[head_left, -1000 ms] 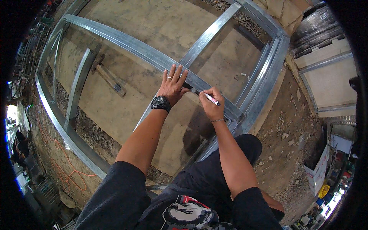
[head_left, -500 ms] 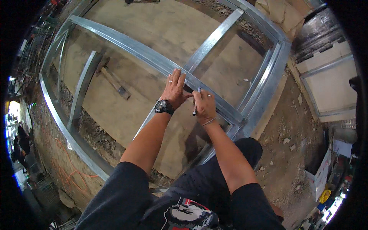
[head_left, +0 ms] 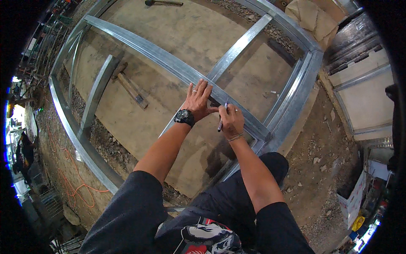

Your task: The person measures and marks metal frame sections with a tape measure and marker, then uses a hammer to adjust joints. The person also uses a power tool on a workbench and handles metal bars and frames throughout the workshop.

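My left hand (head_left: 198, 101) lies with its fingers stretched over a long silver metal bar (head_left: 146, 51), pressing on it near the joint with a shorter crossbar (head_left: 241, 45). A small dark flat piece (head_left: 214, 102) shows between that hand and the bar, mostly hidden, so its kind is unclear. Just to the right, my right hand (head_left: 231, 121) is closed round a marker pen (head_left: 226, 104), whose upper end points at the bar. The bar spans a large silver metal frame (head_left: 292, 101) lying around a tan board.
A wooden-handled hammer (head_left: 132, 91) lies on the board (head_left: 127, 122) inside the frame, left of my hands. Another hammer (head_left: 164, 3) rests at the far edge. Orange cord (head_left: 72, 186) coils over the dirt at left. An open box (head_left: 352, 201) stands at lower right.
The view has shifted slightly, so the frame and hands appear a little lower and to the right. Left-hand fingers look more spread; the right hand keeps the marker pen at the bar.
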Available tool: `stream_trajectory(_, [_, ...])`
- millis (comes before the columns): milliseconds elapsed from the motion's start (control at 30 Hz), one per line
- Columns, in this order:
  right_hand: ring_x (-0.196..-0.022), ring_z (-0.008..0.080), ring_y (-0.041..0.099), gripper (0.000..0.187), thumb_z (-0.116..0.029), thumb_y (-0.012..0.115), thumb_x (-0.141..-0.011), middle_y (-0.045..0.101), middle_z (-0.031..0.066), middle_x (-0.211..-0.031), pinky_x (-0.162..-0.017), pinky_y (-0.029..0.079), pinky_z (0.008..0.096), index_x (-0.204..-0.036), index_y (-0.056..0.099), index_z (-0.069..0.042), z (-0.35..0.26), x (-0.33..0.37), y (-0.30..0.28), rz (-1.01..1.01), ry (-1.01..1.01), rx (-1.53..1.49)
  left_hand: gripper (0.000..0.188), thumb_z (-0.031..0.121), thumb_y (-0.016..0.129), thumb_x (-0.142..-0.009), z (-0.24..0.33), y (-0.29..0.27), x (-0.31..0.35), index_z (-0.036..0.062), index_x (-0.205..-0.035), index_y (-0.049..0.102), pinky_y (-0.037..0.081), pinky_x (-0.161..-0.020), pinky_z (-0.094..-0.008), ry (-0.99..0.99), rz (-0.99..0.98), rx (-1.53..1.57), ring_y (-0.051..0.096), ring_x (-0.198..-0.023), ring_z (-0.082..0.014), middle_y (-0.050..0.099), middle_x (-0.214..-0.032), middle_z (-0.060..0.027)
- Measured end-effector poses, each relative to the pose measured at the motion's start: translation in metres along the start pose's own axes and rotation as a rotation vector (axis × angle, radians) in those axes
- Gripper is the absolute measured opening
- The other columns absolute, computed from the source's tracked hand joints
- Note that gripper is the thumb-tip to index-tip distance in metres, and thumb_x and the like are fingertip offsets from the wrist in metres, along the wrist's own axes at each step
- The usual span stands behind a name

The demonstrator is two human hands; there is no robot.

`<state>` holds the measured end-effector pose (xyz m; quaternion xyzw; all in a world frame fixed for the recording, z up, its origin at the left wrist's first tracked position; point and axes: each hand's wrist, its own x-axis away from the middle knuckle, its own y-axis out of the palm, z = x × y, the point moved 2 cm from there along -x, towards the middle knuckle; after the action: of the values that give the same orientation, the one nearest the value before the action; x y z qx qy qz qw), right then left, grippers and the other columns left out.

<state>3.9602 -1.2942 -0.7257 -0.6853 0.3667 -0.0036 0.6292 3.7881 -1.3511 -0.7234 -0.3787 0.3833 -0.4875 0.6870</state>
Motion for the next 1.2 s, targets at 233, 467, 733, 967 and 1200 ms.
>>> stream_trajectory(233, [-0.081, 0.0298, 0.063, 0.015, -0.012, 0.066, -0.083, 0.055, 0.0097, -0.092, -0.066, 0.056, 0.0417, -0.096, 0.059, -0.013, 0.000, 0.010, -0.036, 0.064, 0.030, 0.024, 0.086, 0.048, 0.086, -0.074, 0.008, -0.007, 0.010, 0.0099, -0.142, 0.050, 0.025, -0.118, -0.0619, 0.106, 0.117, -0.115, 0.044, -0.140, -0.0359, 0.051, -0.145, -0.0148])
stream_trajectory(467, [-0.085, 0.0336, 0.064, 0.014, -0.011, 0.066, -0.084, 0.053, 0.0106, -0.094, -0.063, 0.055, 0.0435, -0.097, 0.063, -0.013, -0.001, 0.024, -0.038, -0.026, 0.089, 0.028, 0.043, 0.023, 0.077, -0.091, 0.053, 0.069, 0.090, 0.0059, -0.127, 0.062, 0.056, -0.078, -0.0428, -0.680, 0.226, 0.844, 0.070, -0.088, -0.0277, 0.071, -0.100, -0.0104])
stream_trajectory(733, [-0.082, 0.0337, 0.064, 0.009, -0.014, 0.062, -0.086, 0.055, 0.0107, -0.095, -0.065, 0.054, 0.0434, -0.095, 0.061, -0.014, 0.009, 0.024, -0.035, -0.059, 0.043, 0.052, 0.025, 0.006, 0.072, -0.094, 0.059, 0.108, 0.041, -0.0038, -0.115, 0.063, 0.059, -0.066, -0.0349, -1.070, 0.386, 1.686, 0.070, -0.075, -0.0189, 0.072, -0.094, -0.0109])
stream_trajectory(967, [-0.089, 0.0355, 0.063, 0.012, -0.016, 0.066, -0.088, 0.057, 0.0118, -0.099, -0.079, 0.051, 0.0466, -0.100, 0.063, -0.015, 0.021, 0.031, -0.027, -0.109, 0.096, -0.016, 0.017, -0.002, 0.064, -0.094, 0.058, 0.118, 0.033, -0.0051, -0.109, 0.060, 0.061, -0.067, -0.0377, -1.206, 0.454, 1.739, 0.071, -0.077, -0.0248, 0.072, -0.094, -0.0141])
stream_trajectory(1200, [-0.101, 0.0368, 0.060, 0.024, -0.021, 0.075, -0.084, 0.058, 0.0136, -0.102, -0.086, 0.046, 0.0486, -0.103, 0.062, -0.012, 0.029, 0.030, -0.029, -0.108, 0.181, -0.074, 0.010, 0.001, 0.066, -0.094, 0.054, 0.119, 0.031, -0.0014, -0.103, 0.065, 0.059, -0.067, -0.0396, -1.284, 0.362, 1.823, 0.070, -0.077, -0.0253, 0.071, -0.091, -0.0128])
